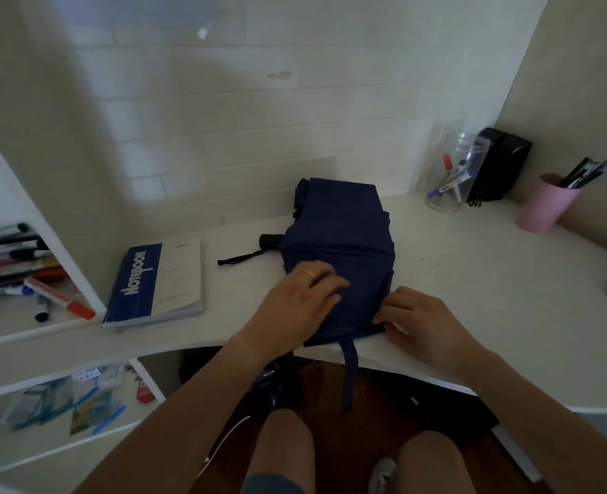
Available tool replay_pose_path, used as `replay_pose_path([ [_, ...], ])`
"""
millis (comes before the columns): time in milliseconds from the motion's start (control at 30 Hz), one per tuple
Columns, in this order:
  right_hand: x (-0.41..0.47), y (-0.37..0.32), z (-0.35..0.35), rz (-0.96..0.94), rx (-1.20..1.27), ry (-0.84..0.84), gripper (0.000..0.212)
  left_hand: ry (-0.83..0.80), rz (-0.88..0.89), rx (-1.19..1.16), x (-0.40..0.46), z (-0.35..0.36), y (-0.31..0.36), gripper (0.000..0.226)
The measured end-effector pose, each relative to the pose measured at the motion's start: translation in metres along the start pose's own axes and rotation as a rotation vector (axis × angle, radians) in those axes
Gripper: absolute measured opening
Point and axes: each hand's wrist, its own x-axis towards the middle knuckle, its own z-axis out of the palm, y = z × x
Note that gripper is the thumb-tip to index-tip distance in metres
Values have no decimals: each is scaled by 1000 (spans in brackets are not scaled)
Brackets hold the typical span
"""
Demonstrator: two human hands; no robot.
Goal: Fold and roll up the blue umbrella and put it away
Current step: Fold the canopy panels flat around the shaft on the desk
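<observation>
The blue umbrella (341, 237) lies collapsed on the white desk (455, 265), its canopy cloth spread in flat folds. Its black handle (270, 241) with a black wrist loop sticks out to the left. A blue closing strap (349, 372) hangs over the desk's front edge. My left hand (295, 304) lies flat on the near left part of the cloth, fingers together, a ring on one finger. My right hand (423, 322) pinches the cloth's near right corner against the desk.
A blue and white notebook (156, 279) lies left of the umbrella. A clear jar of markers (453, 172), a black box (498, 169) and a pink pen cup (544, 205) stand at the back right. Shelves with markers (27, 276) are on the left.
</observation>
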Motion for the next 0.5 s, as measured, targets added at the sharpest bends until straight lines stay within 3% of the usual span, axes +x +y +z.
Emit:
replay_pose_path([
  [67, -2, 1, -1, -1, -4, 1, 19, -241, 42, 36, -2, 15, -12, 50],
  [167, -5, 5, -4, 17, 0, -24, 14, -403, 6, 128, -12, 27, -28, 62],
  [267, -1, 5, -13, 42, 46, -75, 10, -433, 3, 154, -15, 28, -28, 62],
  [400, 35, -8, -16, 137, 236, -34, 21, -436, 6, 167, -15, 31, -29, 60],
  [500, 45, 3, 6, 150, 119, -234, 39, -436, 9, 167, -17, 30, -30, 61],
])
